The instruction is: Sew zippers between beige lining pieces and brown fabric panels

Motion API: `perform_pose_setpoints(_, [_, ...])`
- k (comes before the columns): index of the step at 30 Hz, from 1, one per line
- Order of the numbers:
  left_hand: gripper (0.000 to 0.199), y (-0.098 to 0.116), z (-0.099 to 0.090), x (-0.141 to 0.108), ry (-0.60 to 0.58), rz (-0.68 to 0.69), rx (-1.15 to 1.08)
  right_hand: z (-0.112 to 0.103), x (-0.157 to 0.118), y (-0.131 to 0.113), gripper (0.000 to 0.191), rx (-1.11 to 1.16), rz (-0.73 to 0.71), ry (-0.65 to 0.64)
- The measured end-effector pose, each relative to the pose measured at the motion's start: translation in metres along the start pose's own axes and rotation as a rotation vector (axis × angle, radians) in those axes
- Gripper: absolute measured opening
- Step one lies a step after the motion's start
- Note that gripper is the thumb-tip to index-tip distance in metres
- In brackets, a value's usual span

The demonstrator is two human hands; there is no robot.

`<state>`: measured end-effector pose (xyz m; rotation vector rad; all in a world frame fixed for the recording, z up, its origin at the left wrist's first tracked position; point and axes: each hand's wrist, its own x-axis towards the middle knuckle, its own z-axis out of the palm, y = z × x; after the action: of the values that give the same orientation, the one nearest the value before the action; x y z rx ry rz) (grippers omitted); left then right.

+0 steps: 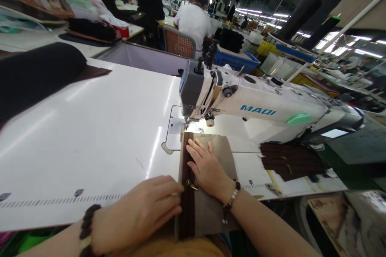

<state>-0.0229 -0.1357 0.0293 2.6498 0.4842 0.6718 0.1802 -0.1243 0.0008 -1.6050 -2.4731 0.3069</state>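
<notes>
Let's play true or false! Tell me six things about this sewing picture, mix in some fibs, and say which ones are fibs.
1. The sewing machine says MAQI in blue. True.
2. The zipper is bright yellow. False: it is dark brown, with a gold-coloured pull.
3. The right-hand grip is high above the beige fabric. False: it lies on the fabric and the zipper.
4. A beaded bracelet circles the left wrist. True.
5. The person in the white shirt faces us. False: their back is toward us.
6. Both dark thread cones have green tops. True.
</notes>
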Motion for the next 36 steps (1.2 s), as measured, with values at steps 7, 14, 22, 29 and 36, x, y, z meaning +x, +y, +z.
perform_pose_setpoints(7, [0.026, -0.073, 0.006, 0.031, 0.032, 0.000, 0.322, -0.001, 0.001, -0.001, 0.046, 0.007, 0.016, -0.023])
perform_pose_setpoints(14, [0.029, -0.083, 0.019, 0.027, -0.085, -0.058, 0.366, -0.004, 0.002, -0.002, 0.048, 0.000, 0.013, -0.047])
perform_pose_setpoints(22, [0.039, -0.079, 0.021, 0.034, -0.135, -0.084, 0.424, -0.007, 0.004, 0.001, 0.047, -0.013, 0.004, -0.094])
perform_pose_setpoints(29, [0.043, -0.087, 0.021, 0.043, -0.151, -0.104, 0.419, -0.010, 0.013, 0.010, 0.049, -0.013, 0.026, -0.110])
perform_pose_setpoints(36, [0.038, -0.097, 0.018, 0.057, -0.177, -0.130, 0.419, -0.011, 0.029, 0.025, 0.047, -0.007, 0.007, -0.067])
